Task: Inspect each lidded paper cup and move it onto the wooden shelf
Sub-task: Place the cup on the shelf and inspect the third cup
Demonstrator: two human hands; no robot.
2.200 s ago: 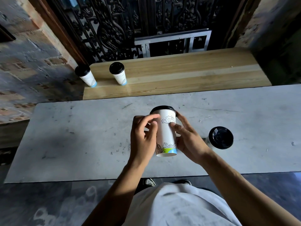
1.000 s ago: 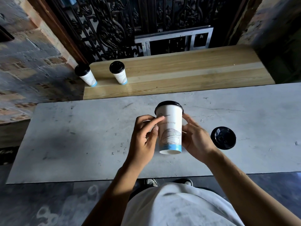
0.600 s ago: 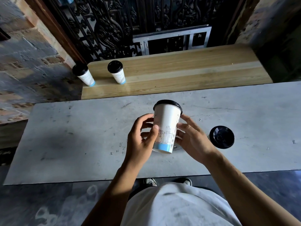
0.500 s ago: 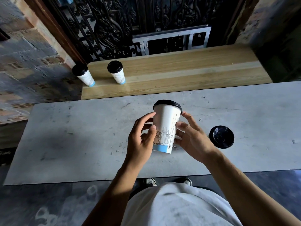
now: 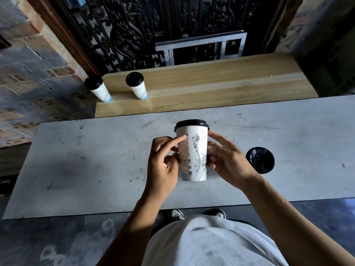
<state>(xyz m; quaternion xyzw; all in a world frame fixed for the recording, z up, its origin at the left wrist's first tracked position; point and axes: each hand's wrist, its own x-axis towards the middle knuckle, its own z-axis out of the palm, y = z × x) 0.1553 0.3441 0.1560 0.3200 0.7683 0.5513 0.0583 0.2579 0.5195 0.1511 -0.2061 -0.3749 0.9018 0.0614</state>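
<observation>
A white paper cup (image 5: 194, 152) with a black lid and line drawings stands upright between my hands, just above the grey table (image 5: 96, 160). My left hand (image 5: 163, 167) grips its left side with thumb and fingertips. On the cup's right side my right hand (image 5: 226, 160) holds it with curled fingers. Another lidded cup (image 5: 260, 160) stands on the table to the right, seen from above. Two more lidded cups (image 5: 98, 89) (image 5: 136, 85) stand at the left end of the wooden shelf (image 5: 211, 85) beyond the table.
A dark ornate metal grille and a metal frame (image 5: 201, 47) rise behind the shelf. A brick wall (image 5: 28, 64) lies to the left. My shoes (image 5: 176, 214) show under the table's near edge.
The cup has been turned between my fingers, so a different drawing and a printed seam now face me. Both hands stay on it at about the same spot.
</observation>
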